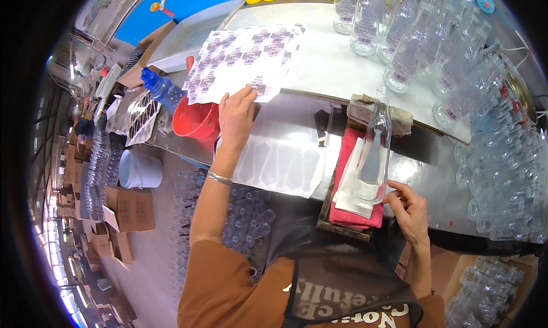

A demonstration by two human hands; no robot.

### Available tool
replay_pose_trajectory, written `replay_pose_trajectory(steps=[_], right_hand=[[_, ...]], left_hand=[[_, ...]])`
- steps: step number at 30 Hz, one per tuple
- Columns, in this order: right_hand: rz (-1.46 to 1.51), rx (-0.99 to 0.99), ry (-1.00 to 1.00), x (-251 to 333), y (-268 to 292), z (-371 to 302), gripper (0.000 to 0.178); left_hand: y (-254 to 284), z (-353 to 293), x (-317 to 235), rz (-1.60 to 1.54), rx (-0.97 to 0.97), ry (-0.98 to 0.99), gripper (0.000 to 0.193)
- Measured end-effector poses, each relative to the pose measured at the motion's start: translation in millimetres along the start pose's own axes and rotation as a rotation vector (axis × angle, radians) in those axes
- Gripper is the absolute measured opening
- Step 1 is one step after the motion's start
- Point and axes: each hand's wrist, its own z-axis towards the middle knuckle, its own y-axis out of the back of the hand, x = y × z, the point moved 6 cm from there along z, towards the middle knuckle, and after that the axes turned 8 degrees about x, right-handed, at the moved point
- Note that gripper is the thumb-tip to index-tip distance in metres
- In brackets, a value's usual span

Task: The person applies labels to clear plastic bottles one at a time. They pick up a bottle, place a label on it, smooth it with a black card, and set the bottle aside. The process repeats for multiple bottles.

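A clear glass bottle (374,162) lies with its base toward me and its neck on a worn beige padded block (393,115). Under it are a folded white cloth (347,192) and a red cloth (357,218). My right hand (408,211) is closed at the bottle's base, thumb and forefinger against the glass. My left hand (237,117) reaches to the near edge of a white sheet printed with dark labels (245,59). Its fingers are stretched out, their tips on the sheet beside a label. Whether a label is under the fingertips cannot be made out.
Labelled bottles (402,54) stand on the white board at far right; many more (502,174) are stacked beyond it. A red bucket (194,119) and blue bottle (164,91) are left of my left hand. A backing sheet (279,165) lies before me. Cartons (131,208) stand on the floor.
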Motion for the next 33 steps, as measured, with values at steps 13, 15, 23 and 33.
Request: replay_pose_trajectory(steps=[13, 15, 23, 33], right_hand=[[-0.474, -0.164, 0.236, 17, -26, -1, 0.067], [-0.531, -0.182, 0.262, 21, -26, -2, 0.067], [-0.502, -0.143, 0.178, 21, -25, -2, 0.066], [-0.454, -0.135, 0.236, 20, -22, 0, 0.067]], left_hand=[[13, -10, -65, -1.325, 0.233, 0.464, 0.02], [21, -8, -111, -1.268, 0.271, 0.39, 0.022], [59, -29, -262, -0.48, 0.254, -0.38, 0.054], [26, -11, -244, -0.552, 0.306, -0.279, 0.055]])
